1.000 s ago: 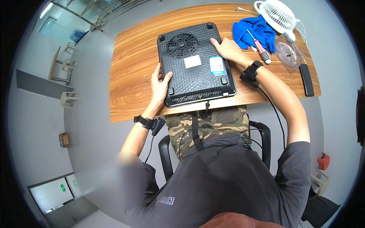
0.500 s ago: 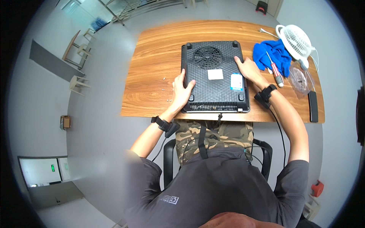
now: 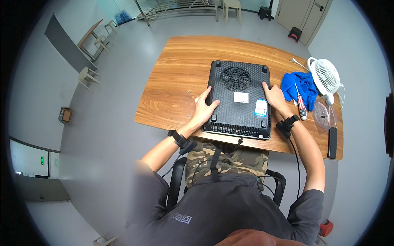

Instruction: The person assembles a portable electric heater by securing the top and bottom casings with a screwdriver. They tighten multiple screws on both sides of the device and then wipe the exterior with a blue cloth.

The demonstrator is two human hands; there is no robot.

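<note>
An induction cooker [image 3: 234, 107] lies upside down on the wooden table in front of me. Its black textured underside faces up, with a round fan grille [image 3: 235, 79], feet at the corners and two stickers. My left hand [image 3: 203, 109] holds its left edge, thumb on the underside and fingers along the side. On the opposite edge is my right hand [image 3: 274, 98], its thumb resting on the top surface while the other fingers are partly hidden beyond the side. A dark cord end [image 3: 240, 141] hangs at the near table edge.
Right of the cooker lie a blue cloth [image 3: 301, 84], a red-and-black-handled screwdriver [image 3: 301, 107], a white fan [image 3: 325, 77], a clear plastic bag [image 3: 323, 116] and a black oblong object [image 3: 332, 143]. Several tiny pieces [image 3: 188, 92] sit on the table [image 3: 164, 96] to the left.
The whole view has shifted, so the table and cooker appear lower in the picture. Both hands keep their hold on the cooker's sides, with little visible movement against it.
</note>
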